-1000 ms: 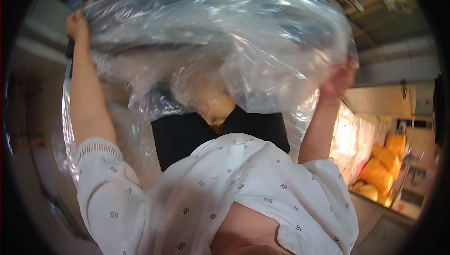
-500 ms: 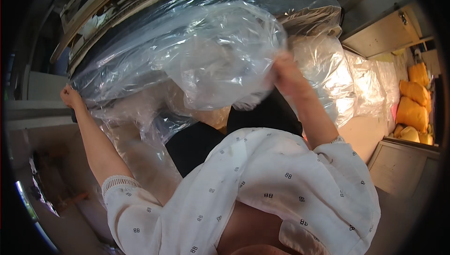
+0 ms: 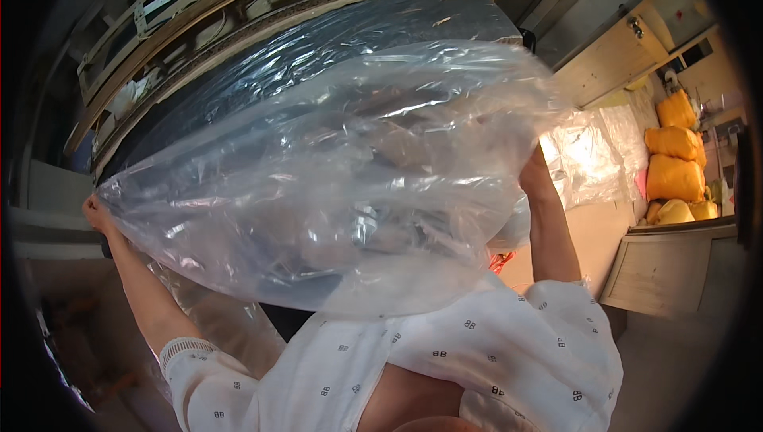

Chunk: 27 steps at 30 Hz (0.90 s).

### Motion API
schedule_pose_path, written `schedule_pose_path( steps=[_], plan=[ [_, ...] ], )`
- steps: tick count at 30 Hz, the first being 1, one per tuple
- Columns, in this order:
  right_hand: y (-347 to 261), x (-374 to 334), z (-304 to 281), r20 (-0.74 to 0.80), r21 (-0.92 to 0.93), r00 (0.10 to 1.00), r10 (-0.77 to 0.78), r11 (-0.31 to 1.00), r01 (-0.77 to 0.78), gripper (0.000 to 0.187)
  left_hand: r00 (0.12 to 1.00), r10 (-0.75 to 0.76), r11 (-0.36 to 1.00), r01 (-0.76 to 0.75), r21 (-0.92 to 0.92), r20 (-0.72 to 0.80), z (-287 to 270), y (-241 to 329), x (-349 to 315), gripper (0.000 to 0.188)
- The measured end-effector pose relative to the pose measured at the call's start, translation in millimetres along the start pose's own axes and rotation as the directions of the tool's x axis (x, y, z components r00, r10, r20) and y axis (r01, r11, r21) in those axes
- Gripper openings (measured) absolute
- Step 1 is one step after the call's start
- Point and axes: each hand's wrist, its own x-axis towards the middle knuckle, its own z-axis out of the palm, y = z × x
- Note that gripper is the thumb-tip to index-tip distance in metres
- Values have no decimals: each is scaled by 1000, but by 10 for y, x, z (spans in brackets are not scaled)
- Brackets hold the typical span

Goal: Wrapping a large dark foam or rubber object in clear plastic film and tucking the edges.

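A large clear plastic sheet [image 3: 318,185] billows between my two arms, spread over my lap and across the near part of the work surface. At the far left, my left hand [image 3: 97,213] is closed on the sheet's gathered corner. My right hand [image 3: 536,170] is raised at the sheet's right end, where crumpled film covers its fingers. Whether those fingers grip the film cannot be made out. Behind the sheet lies a dark surface covered in shiny film [image 3: 270,58].
A wooden rail with metal fittings [image 3: 151,58] runs along the back of the surface. To the right lie more clear plastic [image 3: 596,146] and stacked yellow-orange bundles [image 3: 674,178], near a pale cabinet [image 3: 664,269]. A red thing [image 3: 501,262] shows beside my lap.
The bunched plastic has opened out into a broad billow, now covering most of my lap. My right hand has moved right and slightly down; my left hand has shifted a little left and down.
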Motion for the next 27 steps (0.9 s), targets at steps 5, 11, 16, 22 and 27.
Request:
schedule_pose_path(
  steps=[5, 11, 16, 22, 27],
  plan=[
    [1303, 20, -723, -107, 718, 777, 620, 589, -371, 25, 992, 76, 996, -80, 31, 102, -101, 533, -259, 27],
    [2356, 1470, -1394, -598, -278, 784, 168, 874, -400, 36, 945, 243, 968, -251, 8, 218, -131, 1396, -480, 24],
    [930, 1903, -165, -562, -83, 804, -193, 981, 178, 37, 988, 109, 975, -129, 181, 113, -429, 1047, -671, 23],
    [1774, 1323, 1216, 124, 144, 992, 2, 989, -20, 74, 970, 16, 929, -104, 356, 243, -951, 186, -485, 22],
    [1695, 1946, 1033, 405, 32, 823, 398, 893, -448, 50, 993, -24, 885, -33, 465, 116, -947, 55, -524, 24]
  ],
)
